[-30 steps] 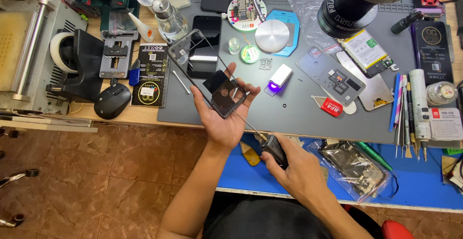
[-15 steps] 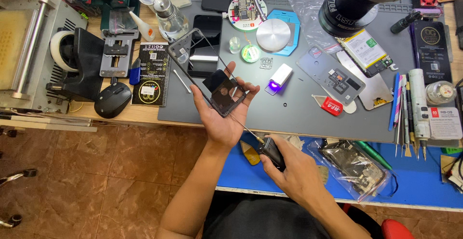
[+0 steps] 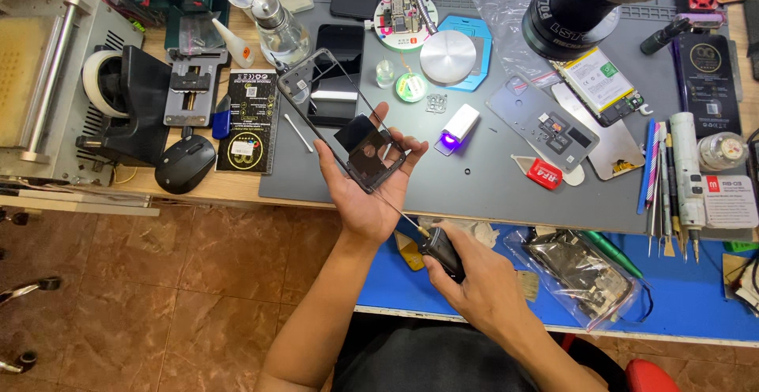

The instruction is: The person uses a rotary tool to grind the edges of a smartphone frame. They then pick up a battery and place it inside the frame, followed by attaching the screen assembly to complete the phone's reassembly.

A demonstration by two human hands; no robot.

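Your left hand [image 3: 365,194] cradles a black phone frame [image 3: 348,127] above the front edge of the grey work mat [image 3: 482,179], palm up, fingers curled around its lower end where a dark glossy panel sits. The frame's open upper half tilts away over the mat toward a dark phone [image 3: 336,84] lying flat there. Your right hand [image 3: 478,285] is clenched around the black handle of a precision screwdriver [image 3: 431,242], whose thin shaft slants up to the frame's lower corner, the tip at or touching it; whether it seats in a screw cannot be told.

Just right of the frame a small white device [image 3: 457,127] glows purple on the mat. Farther right lie a grey phone back cover [image 3: 541,123], a phone battery [image 3: 602,76] and a small red object [image 3: 543,173]. A row of hand tools [image 3: 664,186] lines the mat's right side. A black lens barrel [image 3: 569,16] hangs over the bench at top. On the wood at left sit a black computer mouse [image 3: 184,163] and a metal clamp fixture [image 3: 190,92]. Below your right hand, on the blue mat [image 3: 395,281], a clear bag holding a phone part [image 3: 585,273] rests.
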